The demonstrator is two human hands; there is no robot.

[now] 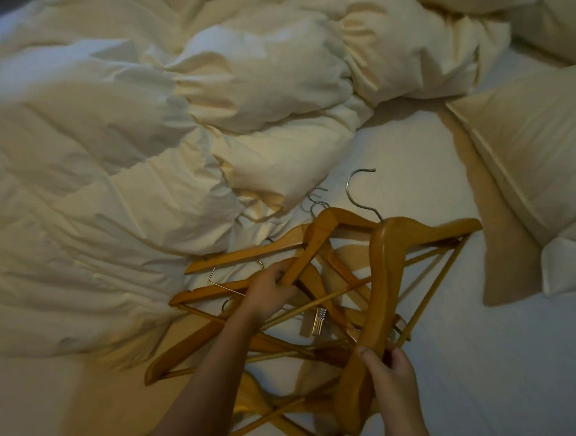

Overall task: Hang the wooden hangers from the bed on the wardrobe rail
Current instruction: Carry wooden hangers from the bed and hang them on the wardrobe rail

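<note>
1. Wooden hangers (381, 279): tangled pile at 6 o'clock; at least 7, exact count unclear.
2. Metal hooks (361, 193) visible: 3, at pile's 12 o'clock.
3. Pillows (529, 156): 2, at 2–3 o'clock.
4. Duvet (140, 142): 1, at 10 o'clock.
5. Hands: 2, left hand (267, 293), right hand (396, 383).

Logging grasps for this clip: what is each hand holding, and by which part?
Left hand grips one wooden hanger by the lower end of its arm. Right hand grips another hanger midway along its arm.
</note>
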